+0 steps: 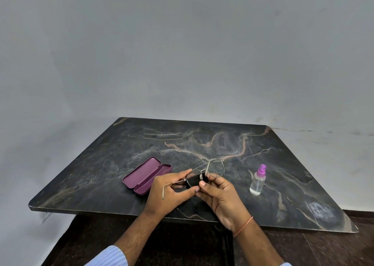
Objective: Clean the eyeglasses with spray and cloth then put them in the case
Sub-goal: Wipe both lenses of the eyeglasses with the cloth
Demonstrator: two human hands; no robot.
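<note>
Now | eyeglasses [204, 172] run near-left to far-right (both hands gripping)

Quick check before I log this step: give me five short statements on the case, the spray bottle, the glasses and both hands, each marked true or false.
1. The purple case lies open on the table. True.
2. The spray bottle lies on its side. False: it stands upright, to the right of the hands.
3. The eyeglasses are inside the case. False: both hands hold them above the table.
4. The right hand presses a dark cloth against a lens. True.
5. The left hand holds the spray bottle. False: it holds the glasses frame.
</note>
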